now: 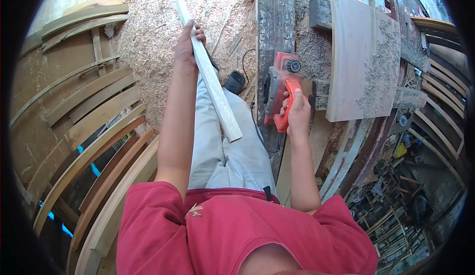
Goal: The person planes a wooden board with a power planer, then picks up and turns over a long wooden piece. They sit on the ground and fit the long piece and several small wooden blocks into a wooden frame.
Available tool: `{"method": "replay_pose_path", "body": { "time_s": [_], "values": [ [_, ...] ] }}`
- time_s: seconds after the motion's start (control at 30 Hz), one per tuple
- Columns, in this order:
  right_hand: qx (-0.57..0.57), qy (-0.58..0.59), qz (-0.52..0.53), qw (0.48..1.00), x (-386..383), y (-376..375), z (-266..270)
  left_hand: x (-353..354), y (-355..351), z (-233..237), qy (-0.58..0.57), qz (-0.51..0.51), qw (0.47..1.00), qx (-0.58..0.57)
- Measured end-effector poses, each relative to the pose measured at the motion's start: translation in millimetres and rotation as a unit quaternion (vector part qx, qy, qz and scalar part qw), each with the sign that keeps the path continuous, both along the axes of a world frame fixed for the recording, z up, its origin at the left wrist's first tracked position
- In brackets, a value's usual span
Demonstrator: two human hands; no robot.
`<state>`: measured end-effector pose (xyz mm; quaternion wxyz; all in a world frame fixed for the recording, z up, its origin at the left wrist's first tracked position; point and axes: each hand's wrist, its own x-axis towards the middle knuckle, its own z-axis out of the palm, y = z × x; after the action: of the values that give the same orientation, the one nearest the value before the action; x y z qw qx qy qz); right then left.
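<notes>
Red shirt (227,225) nearest, pale trousers (205,149) past it. Wood strip (215,89) lies slantwise over the legs, near end above the lap, far end out over the floor. Looks light, stiff, dry; dust could make it a bit slippery, corners may splinter. Right hand (299,109) is wrapped round the rear handle of a red planer (283,89), thumb on top; can't tell if the trigger is pressed. Planer is over the beam (275,20); can't confirm contact. Probably the heavier item, rigid hard housing; hold by the rear handle, front knob as second grip, fingers off the sole. Black cord (249,51) shows by the beam, worth keeping clear. Left hand (185,50) is closed round the strip, beyond its middle towards the far end, so the near end likely wants to dip; a grip closer to mid-length should balance better. Right of the planer, a pale wood panel (354,62) sits on cross-pieces with shavings scattered on it: stiff, likely awkward one-handed, take it by opposite edges. Boards (99,104) stacked along the left side. Containers: none I can identify; the clutter (396,196) at lower right is too small to sort out. Farther out, shavings cover the floor (148,47).
</notes>
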<state>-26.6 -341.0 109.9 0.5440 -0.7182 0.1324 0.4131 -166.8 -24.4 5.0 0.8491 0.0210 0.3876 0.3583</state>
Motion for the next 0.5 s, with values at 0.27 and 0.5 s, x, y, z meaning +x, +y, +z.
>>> {"method": "replay_pose_path", "body": {
  "time_s": [0.27,0.5],
  "values": [
    [0.005,-0.006,-0.002,1.000,-1,2,-2,-1,-11,27,-0.146,-0.091,0.983,-0.062],
    [-0.006,-0.012,0.001,1.000,-2,-4,-9,-2,-15,-3,-0.173,-0.094,0.980,-0.026]
  ]
}}
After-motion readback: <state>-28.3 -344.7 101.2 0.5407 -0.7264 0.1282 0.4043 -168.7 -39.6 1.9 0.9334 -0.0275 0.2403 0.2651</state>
